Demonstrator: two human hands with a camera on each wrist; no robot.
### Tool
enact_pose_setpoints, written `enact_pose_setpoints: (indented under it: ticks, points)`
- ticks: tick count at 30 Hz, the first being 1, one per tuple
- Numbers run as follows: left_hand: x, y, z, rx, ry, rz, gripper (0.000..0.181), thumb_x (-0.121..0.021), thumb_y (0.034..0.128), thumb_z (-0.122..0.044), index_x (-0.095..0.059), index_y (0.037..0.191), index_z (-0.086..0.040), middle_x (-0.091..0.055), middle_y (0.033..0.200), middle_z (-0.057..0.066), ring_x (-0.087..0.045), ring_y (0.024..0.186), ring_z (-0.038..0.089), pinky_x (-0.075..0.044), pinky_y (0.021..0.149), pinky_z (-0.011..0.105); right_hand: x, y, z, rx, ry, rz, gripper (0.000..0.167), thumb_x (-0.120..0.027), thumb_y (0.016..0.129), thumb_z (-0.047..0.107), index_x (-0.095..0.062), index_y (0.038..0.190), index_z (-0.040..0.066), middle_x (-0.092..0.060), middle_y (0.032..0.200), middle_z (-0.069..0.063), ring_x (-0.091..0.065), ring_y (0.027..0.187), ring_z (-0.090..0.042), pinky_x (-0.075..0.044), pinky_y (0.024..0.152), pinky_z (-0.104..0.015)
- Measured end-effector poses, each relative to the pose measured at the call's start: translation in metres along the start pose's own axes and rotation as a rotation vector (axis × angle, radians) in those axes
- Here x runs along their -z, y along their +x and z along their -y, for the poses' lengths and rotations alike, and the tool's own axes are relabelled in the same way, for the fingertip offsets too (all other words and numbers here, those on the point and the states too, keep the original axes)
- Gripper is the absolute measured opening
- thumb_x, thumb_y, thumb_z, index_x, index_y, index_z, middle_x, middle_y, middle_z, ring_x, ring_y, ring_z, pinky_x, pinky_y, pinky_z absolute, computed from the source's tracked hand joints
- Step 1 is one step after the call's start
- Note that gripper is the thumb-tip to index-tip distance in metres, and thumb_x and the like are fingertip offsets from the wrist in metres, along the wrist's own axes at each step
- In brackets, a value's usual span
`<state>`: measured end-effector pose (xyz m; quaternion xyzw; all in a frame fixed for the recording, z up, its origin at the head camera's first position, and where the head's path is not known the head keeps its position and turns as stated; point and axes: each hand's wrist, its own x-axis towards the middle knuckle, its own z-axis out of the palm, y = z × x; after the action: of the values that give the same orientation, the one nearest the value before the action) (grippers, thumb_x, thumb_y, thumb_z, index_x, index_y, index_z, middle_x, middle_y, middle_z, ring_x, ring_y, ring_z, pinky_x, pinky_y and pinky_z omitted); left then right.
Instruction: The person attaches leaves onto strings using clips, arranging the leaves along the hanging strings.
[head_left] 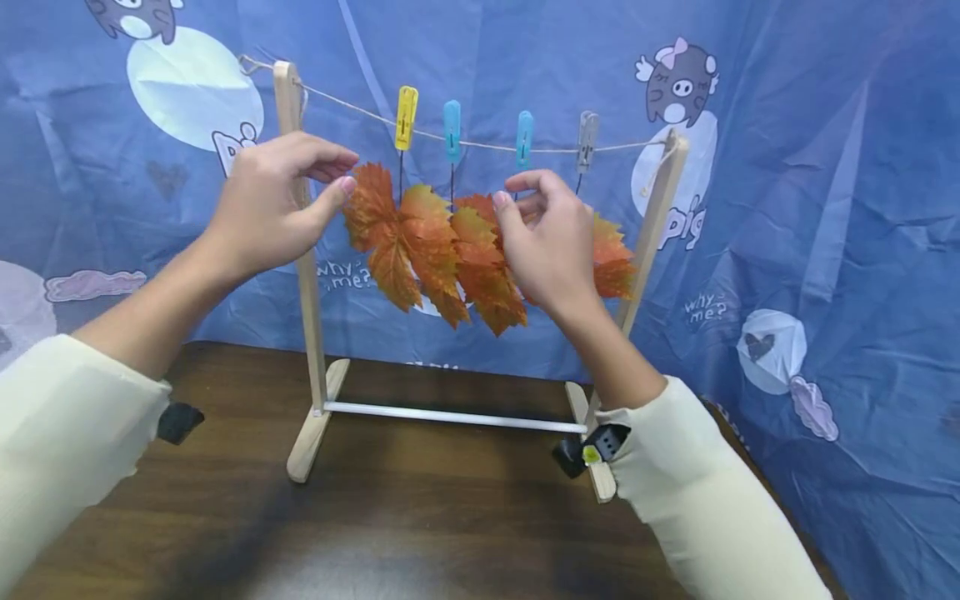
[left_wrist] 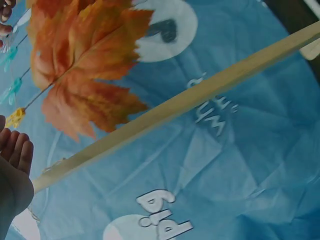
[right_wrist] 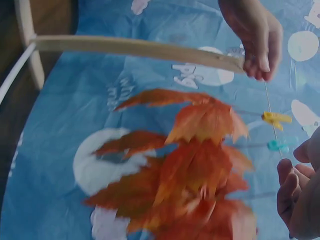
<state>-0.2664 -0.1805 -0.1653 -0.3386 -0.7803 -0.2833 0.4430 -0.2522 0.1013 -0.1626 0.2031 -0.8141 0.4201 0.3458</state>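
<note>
Several orange-red artificial maple leaves [head_left: 427, 242] hang by their stems from a string [head_left: 345, 104]. Clothespins grip the stems: one yellow [head_left: 406, 118], two blue [head_left: 452, 131] and one grey [head_left: 588, 143]. My left hand [head_left: 273, 200] is beside the leftmost leaf, with its fingers loosely bent and nothing between them. In the left wrist view that leaf [left_wrist: 82, 55] appears apart from the fingers. My right hand [head_left: 551, 242] is in front of the right-hand leaves and partly hides them. Its fingers are loosely curled and empty near the string in the right wrist view.
The string runs between two wooden posts [head_left: 309, 325] on feet, joined low down by a white rod [head_left: 450, 417]. The stand rests on a dark brown table [head_left: 420, 525]. Behind it hangs a wrinkled blue printed cloth [head_left: 862, 250], which also covers the right side.
</note>
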Motion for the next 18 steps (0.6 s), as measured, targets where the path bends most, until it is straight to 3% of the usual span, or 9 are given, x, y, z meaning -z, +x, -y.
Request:
enact_pose_setpoints:
  ticks: [3, 9, 14, 18]
  points:
    - [-0.004, -0.016, 0.002, 0.002, -0.03, -0.002, 0.021, -0.07, 0.0938, -0.003, -0.074, 0.114, 0.003, -0.075, 0.107, 0.015, -0.07, 0.09, 0.025, -0.048, 0.084, 0.026, 0.012, -0.007, -0.013, 0.044, -0.039, -0.024, 0.02, -0.065, 0.101, 0.019, -0.069, 0.112, 0.003, -0.073, 0.086, -0.007, -0.062, 0.067, -0.016, -0.049, 0.064, -0.03]
    - [-0.017, -0.049, 0.005, 0.028, -0.084, -0.007, 0.02, -0.071, 0.0913, 0.002, -0.074, 0.111, 0.004, -0.075, 0.102, 0.014, -0.068, 0.088, 0.021, -0.047, 0.082, 0.022, 0.03, -0.027, -0.036, 0.151, -0.119, -0.08, 0.017, -0.067, 0.099, 0.014, -0.07, 0.106, -0.002, -0.07, 0.077, -0.01, -0.059, 0.061, -0.017, -0.044, 0.057, -0.025]
    - [-0.036, -0.078, 0.008, 0.027, -0.081, 0.003, 0.018, -0.072, 0.0901, 0.003, -0.073, 0.108, 0.005, -0.074, 0.097, 0.014, -0.068, 0.085, 0.023, -0.049, 0.08, 0.026, 0.041, -0.048, -0.059, 0.199, -0.147, -0.123, 0.015, -0.07, 0.096, 0.011, -0.071, 0.101, -0.003, -0.07, 0.074, -0.01, -0.059, 0.06, -0.016, -0.041, 0.056, -0.015]
    - [-0.051, -0.102, 0.01, 0.05, -0.071, 0.057, 0.018, -0.072, 0.0906, 0.001, -0.073, 0.109, 0.004, -0.073, 0.095, 0.012, -0.068, 0.086, 0.024, -0.051, 0.078, 0.033, 0.045, -0.066, -0.078, 0.201, -0.2, -0.141, 0.013, -0.069, 0.096, 0.011, -0.071, 0.096, -0.002, -0.07, 0.072, -0.008, -0.06, 0.058, -0.016, -0.04, 0.056, -0.014]
